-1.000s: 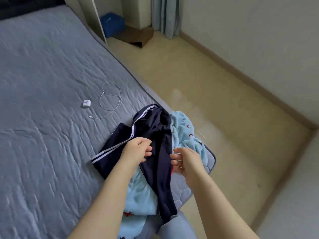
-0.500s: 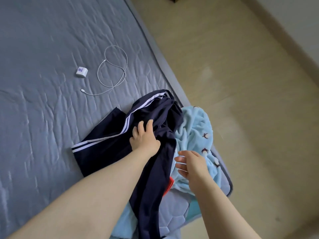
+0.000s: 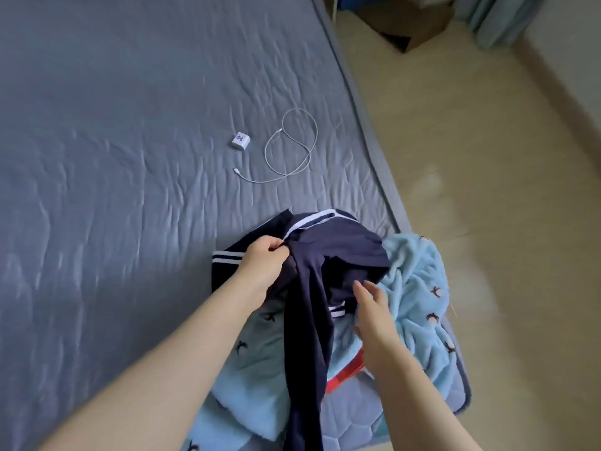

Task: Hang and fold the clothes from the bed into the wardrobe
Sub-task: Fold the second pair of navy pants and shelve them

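A navy garment with white stripes [image 3: 338, 255] lies bunched at the near corner of the grey bed [image 3: 113, 157], one leg trailing toward me. My left hand [image 3: 263, 265] grips a fold of it near the striped edge. My right hand [image 3: 370, 314] has straight fingers that touch the navy cloth by its striped cuff. Under the navy garment lies a light blue fleece garment with small dark figures [image 3: 419, 288], spread to the bed's edge. A red piece of fabric [image 3: 344, 375] peeks out beneath, mostly hidden.
A white charger block [image 3: 239, 141] and a looped white cable [image 3: 289, 148] lie on the bed beyond the clothes. Beige floor [image 3: 487, 157] runs along the bed's right side. A cardboard box [image 3: 413, 30] and a curtain [image 3: 487, 17] stand at the far right.
My left hand went from lying flat on the navy garment to gripping a fold of it. My right hand moved left off the blue fleece onto the navy cloth. The view tilted up.
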`<action>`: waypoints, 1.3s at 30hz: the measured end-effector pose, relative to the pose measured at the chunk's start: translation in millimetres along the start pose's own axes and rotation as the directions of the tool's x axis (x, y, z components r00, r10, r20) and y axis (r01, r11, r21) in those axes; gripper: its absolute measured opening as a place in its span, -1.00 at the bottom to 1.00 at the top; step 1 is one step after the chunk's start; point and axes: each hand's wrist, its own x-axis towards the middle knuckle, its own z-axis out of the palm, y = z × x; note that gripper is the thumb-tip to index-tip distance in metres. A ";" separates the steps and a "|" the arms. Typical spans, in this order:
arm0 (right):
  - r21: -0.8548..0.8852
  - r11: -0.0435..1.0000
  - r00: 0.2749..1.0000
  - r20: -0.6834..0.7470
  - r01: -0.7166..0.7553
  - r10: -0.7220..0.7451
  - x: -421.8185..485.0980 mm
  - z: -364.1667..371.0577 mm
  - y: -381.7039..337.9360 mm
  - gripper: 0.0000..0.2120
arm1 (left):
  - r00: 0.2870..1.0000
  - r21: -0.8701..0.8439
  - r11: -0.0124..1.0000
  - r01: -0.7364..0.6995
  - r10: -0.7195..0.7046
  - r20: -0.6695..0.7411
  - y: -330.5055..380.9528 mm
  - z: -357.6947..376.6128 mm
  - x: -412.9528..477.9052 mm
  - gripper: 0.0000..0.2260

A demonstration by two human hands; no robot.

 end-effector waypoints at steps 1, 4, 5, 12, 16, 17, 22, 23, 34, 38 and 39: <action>-0.009 1.000 1.000 0.027 0.011 -0.011 -11.0 12.7 -3.3 -0.57 | 0.999 -0.062 0.998 0.005 -0.003 0.043 4.3 -16.7 -9.1 -0.88; 0.052 0.996 0.989 0.139 -0.067 0.059 -56.9 60.6 -6.2 -0.52 | 0.964 -0.095 0.994 -0.054 0.077 0.253 14.2 -78.3 -49.5 -0.83; 0.157 0.979 0.975 0.200 -0.133 0.100 -73.7 74.5 -6.4 -0.47 | 0.937 -0.085 0.992 -0.088 0.112 0.332 17.0 -97.3 -65.9 -0.80; 0.246 0.945 0.923 0.368 -0.217 0.116 -192.7 170.0 2.4 -0.63 | 0.663 -0.076 0.968 -0.241 0.221 0.715 0.5 -244.4 -172.6 -0.75; 0.164 0.986 0.953 0.302 -0.018 -0.033 -244.6 226.0 11.3 -0.66 | 0.690 -0.190 0.946 -0.264 0.322 0.648 -23.0 -311.3 -202.6 -0.83; 0.164 0.986 0.957 0.280 0.031 -0.077 -250.4 234.0 12.5 -0.65 | 0.717 -0.220 0.943 -0.250 0.333 0.613 -27.9 -322.8 -203.7 -0.86; 0.276 0.960 0.952 0.280 0.045 -0.125 -284.7 258.9 11.9 -0.76 | 0.988 -0.132 0.980 -0.149 0.151 0.012 -57.4 -368.0 -196.7 -0.93; 0.317 0.947 0.947 0.285 0.052 -0.147 -294.0 260.9 9.5 -0.74 | 0.979 -0.137 0.983 -0.122 0.097 -0.179 -59.8 -375.1 -196.5 -0.95; 0.445 0.887 0.696 0.598 0.123 -0.397 -346.9 238.2 -23.7 -0.91 | 0.932 -0.733 0.668 0.129 0.171 0.320 -29.7 -393.8 -210.4 -0.66; 0.372 0.914 0.636 0.670 0.160 -0.384 -355.5 230.0 -22.5 -0.76 | 0.947 -0.736 0.670 0.092 0.170 0.273 -19.0 -392.0 -217.8 -0.84; 0.382 0.910 0.648 0.653 0.165 -0.391 -356.0 227.1 -21.4 -0.78 | 0.953 -0.735 0.676 0.052 0.187 0.239 -15.1 -392.3 -220.6 -0.84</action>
